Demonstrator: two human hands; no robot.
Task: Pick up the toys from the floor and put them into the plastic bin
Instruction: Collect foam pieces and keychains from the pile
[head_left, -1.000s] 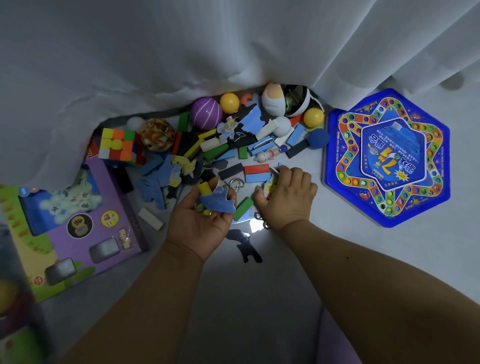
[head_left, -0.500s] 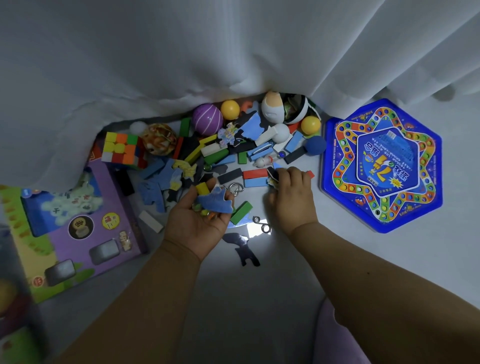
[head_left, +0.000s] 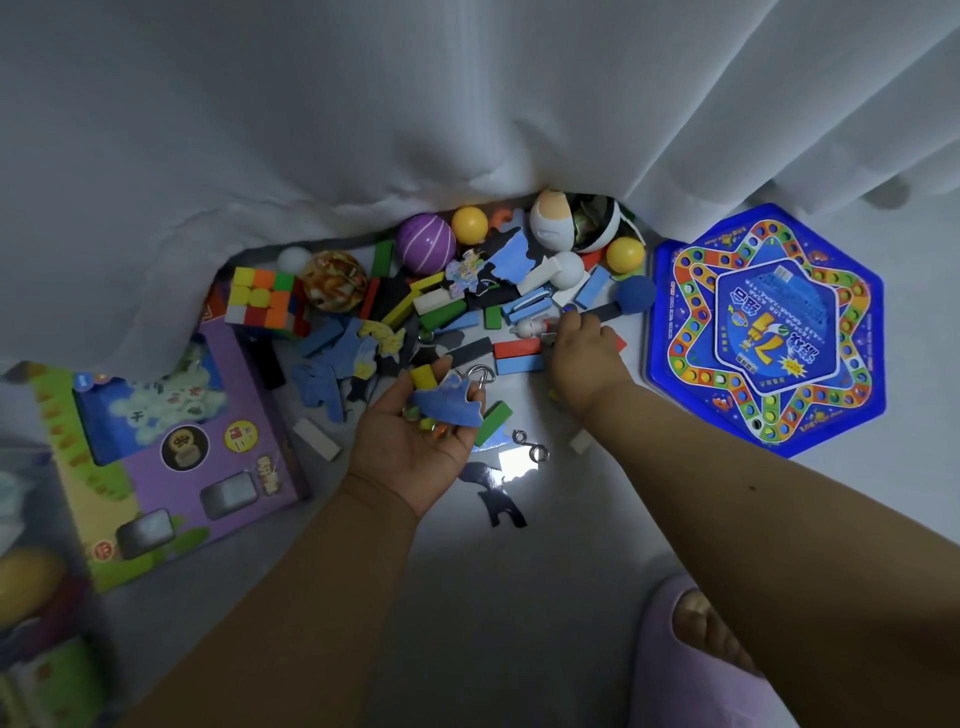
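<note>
Nearest, a foot in a lilac slipper (head_left: 670, 654) stands on the floor. Up from it the left hand (head_left: 415, 447) lies palm up, fingers curled round a blue puzzle piece (head_left: 449, 405), a yellow block (head_left: 423, 375) and small bits. Right of that hand, the right hand (head_left: 584, 358) reaches into the toy pile (head_left: 467, 306), fingers bent; whether they grip anything cannot be told. A blue game board (head_left: 862, 332) lies right of the pile, a purple box (head_left: 171, 457) left. The white curtain (head_left: 363, 130) hangs behind the pile. The bin cannot be made out.

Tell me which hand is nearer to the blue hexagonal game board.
Right. The right hand reaches into the toy pile just left of the blue hexagonal game board. The left hand, palm up and holding small pieces, sits farther left, beyond the right hand.
</note>
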